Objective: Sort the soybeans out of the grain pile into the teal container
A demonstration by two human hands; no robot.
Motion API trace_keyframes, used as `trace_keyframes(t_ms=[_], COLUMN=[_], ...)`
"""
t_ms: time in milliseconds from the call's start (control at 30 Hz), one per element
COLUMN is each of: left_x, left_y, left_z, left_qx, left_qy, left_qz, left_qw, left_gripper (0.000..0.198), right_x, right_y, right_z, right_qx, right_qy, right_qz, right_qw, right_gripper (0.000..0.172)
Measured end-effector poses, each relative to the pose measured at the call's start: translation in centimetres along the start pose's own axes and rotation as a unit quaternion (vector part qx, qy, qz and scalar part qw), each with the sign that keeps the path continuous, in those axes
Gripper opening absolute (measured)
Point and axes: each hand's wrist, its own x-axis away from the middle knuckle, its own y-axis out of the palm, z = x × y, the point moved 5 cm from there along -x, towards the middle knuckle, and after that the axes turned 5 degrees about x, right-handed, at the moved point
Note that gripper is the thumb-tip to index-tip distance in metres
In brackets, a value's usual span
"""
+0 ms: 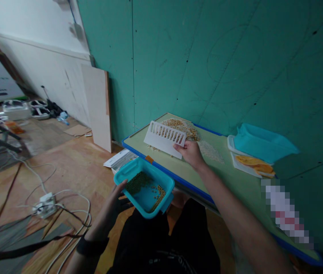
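Note:
My left hand [118,198] grips the near left edge of a turquoise plastic tub [143,202], held above my lap just off the table's front edge. Inside it, small dark green beans [138,182] lie at the far left and yellow soybeans [158,198] at the right. My right hand [189,153] is closed on the right end of a white slotted scraper [163,141], tilted over the table with its slots upward. Behind the scraper spreads a pile of soybeans mixed with pale grains [180,127]. A few soybeans lie under its lower edge.
The green tabletop [224,179] has a blue rim. A second turquoise tub [264,142] and a yellow cloth [253,163] rest on white trays at its right, against the green wall [221,68]. Cables with a white power strip [45,205] lie on the floor at left.

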Motion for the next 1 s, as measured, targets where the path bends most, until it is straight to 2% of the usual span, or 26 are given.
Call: trace_keyframes(t_ms=[200, 433, 633, 900, 1000], left_x=[-0.1, -0.2, -0.5, -1.9, -1.7], left_y=[-0.1, -0.3, -0.5, -1.4, -1.3], left_z=[0.0, 0.0, -0.4, -1.2, -1.0], left_qx=[-0.001, 0.004, 0.012, 0.009, 0.011], left_qy=[-0.011, -0.002, -0.004, -0.027, -0.019], left_qz=[0.019, 0.014, 0.007, 0.005, 0.013], left_qw=[1.000, 1.000, 1.000, 1.000, 1.000], left_gripper=[0.068, 0.087, 0.087, 0.098, 0.091], right_x=[-0.5, 0.0, 0.3, 0.9, 1.0], right_y=[0.4, 0.6, 0.9, 1.3, 1.4], right_z=[0.6, 0.5, 0.1, -0.5, -0.7], right_qx=[-0.006, -0.046, -0.077, -0.113, -0.118], right_qy=[0.026, 0.029, 0.033, 0.042, 0.043], right_qz=[-0.012, -0.034, -0.045, -0.071, -0.077], right_qw=[1.000, 0.998, 0.995, 0.990, 0.989], right_gripper=[0.032, 0.034, 0.042, 0.048, 0.048])
